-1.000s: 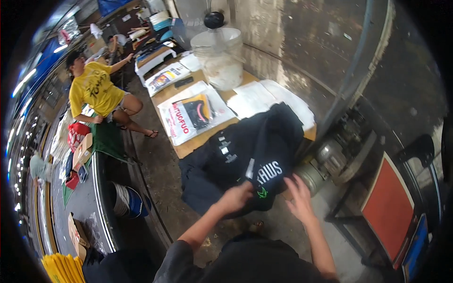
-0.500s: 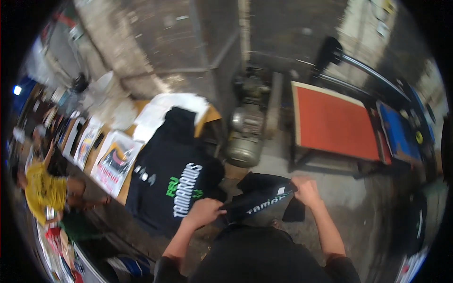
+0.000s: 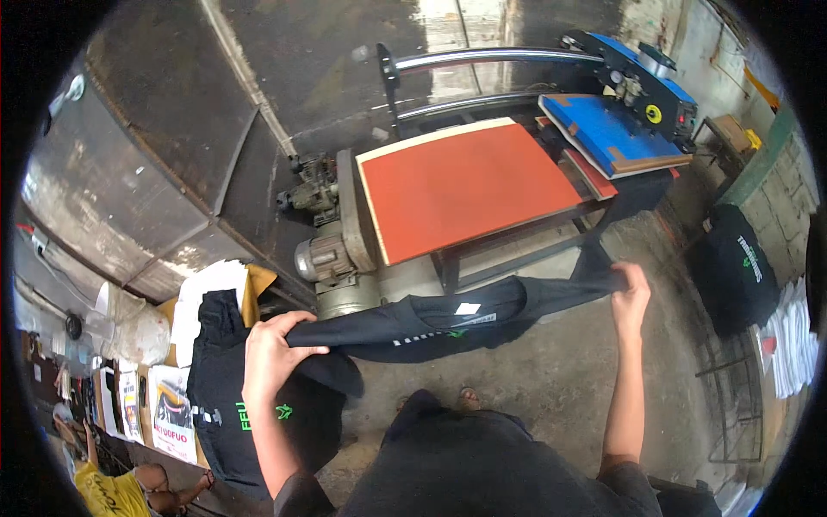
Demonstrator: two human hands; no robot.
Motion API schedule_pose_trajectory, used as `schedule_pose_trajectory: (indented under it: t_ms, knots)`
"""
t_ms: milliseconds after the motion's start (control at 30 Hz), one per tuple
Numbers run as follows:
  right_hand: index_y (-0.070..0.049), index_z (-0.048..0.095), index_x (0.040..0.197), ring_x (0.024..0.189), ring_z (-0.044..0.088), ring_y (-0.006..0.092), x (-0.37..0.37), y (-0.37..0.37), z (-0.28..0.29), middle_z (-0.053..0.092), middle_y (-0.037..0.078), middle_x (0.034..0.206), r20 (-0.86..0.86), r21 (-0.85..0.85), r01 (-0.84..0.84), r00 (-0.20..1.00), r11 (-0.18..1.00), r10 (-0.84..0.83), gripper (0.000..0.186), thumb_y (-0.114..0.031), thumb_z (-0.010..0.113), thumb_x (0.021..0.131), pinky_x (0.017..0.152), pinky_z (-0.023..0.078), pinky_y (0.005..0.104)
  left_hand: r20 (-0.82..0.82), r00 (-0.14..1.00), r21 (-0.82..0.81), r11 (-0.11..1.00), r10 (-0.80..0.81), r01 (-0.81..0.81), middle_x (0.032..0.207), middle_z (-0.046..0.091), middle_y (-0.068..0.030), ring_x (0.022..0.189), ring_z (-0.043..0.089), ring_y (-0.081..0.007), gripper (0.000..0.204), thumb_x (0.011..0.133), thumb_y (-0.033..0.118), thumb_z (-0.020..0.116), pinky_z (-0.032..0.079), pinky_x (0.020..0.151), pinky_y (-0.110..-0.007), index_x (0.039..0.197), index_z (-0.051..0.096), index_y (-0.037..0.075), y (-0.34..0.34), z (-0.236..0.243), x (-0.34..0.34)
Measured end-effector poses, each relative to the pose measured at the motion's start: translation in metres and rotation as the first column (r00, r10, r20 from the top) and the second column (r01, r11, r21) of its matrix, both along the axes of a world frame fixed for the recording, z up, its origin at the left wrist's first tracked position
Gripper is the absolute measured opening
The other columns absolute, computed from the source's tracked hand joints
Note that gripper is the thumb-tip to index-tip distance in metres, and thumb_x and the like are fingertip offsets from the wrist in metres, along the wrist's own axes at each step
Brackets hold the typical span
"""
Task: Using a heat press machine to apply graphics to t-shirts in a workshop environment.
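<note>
A black T-shirt (image 3: 370,332) with white and green print hangs stretched sideways in front of me. Its neckline, with a white label inside, faces up near the middle. At one shoulder end my left hand (image 3: 274,355) is closed on the fabric, thumb and fingers pinching it. Farther right, my right hand (image 3: 631,295) grips the other end, and a loose sleeve hangs beyond it. Beyond the T-shirt lies the flat orange-red pad (image 3: 465,189) of a heat press. Below my left hand, another black printed shirt (image 3: 228,448) lies on the table, partly covered by my forearm.
The press's blue heating plate (image 3: 616,129) sits right of the pad, under a steel rail (image 3: 500,57). A motor (image 3: 332,258) stands left of the pad. Printed sheets (image 3: 172,414) lie on the left table. A person in a yellow shirt (image 3: 112,491) is at lower left. White stacks (image 3: 788,336) stand at right.
My view has swung right, bringing the press to the centre. The T-shirt, bunched low between my hands before, is now spread wide, with my hands farther apart and higher.
</note>
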State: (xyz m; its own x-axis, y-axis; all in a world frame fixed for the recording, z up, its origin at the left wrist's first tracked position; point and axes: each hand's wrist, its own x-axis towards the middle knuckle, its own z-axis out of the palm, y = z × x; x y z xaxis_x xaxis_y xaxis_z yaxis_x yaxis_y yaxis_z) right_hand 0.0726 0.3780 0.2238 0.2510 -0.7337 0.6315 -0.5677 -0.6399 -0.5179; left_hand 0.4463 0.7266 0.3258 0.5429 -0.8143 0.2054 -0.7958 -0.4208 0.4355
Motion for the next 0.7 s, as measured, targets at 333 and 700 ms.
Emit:
schedule_pose_trajectory:
  t_ms: [333, 700]
  knots:
    - [-0.004, 0.064, 0.088, 0.089, 0.052, 0.0246, -0.049, -0.064, 0.028, 0.055, 0.009, 0.084, 0.1, -0.157, 0.26, 0.964, 0.953, -0.246, 0.035, 0.006, 0.049, 0.058, 0.084, 0.04, 0.0309, 0.26, 0.93, -0.336, 0.927, 0.259, -0.164, 0.079, 0.052, -0.0135, 0.078, 0.053, -0.0307, 0.032, 0.058, -0.01, 0.05, 0.042, 0.074, -0.037, 0.087, 0.06, 0.0, -0.063, -0.054, 0.042]
    - [-0.005, 0.059, 0.105, 0.073, 0.059, 0.0196, 0.037, -0.266, 0.08, 0.063, 0.006, 0.087, 0.194, -0.629, 0.494, 0.848, 0.6, -0.494, 0.033, -0.004, 0.053, 0.072, 0.073, 0.047, 0.0282, 0.267, 0.774, -0.811, 0.568, 0.574, -0.141, 0.095, 0.059, -0.0155, 0.089, 0.057, -0.0286, 0.017, 0.085, 0.005, 0.048, 0.042, 0.085, -0.037, 0.099, 0.055, -0.002, -0.187, -0.043, 0.162]
